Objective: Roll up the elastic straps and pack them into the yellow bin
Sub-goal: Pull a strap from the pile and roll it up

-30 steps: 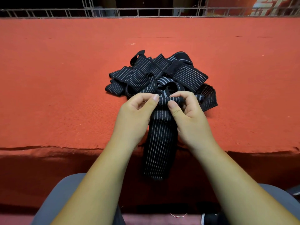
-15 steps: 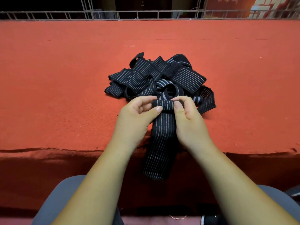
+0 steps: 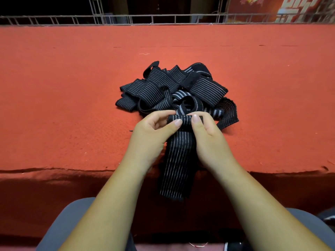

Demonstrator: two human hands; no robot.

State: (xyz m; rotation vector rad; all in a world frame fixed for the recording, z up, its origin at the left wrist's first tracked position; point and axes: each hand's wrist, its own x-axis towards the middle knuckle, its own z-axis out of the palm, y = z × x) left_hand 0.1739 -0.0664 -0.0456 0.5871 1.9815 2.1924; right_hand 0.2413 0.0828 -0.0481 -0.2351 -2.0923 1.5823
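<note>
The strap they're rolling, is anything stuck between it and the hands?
No. The left hand and right hand both pinch the strap at its rolled end. The pile of straps lies just behind. No yellow bin shows.

Red felt tabletop (image 3: 54,105), grey metal railing (image 3: 181,15) along its far edge

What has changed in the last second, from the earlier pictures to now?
The left hand and the right hand have turned the far end of the strap over into a small roll, which came slightly toward the person. Neither hand let go. The pile of straps on the red cloth and the strap's tail hanging over the edge stayed as they were.
</note>
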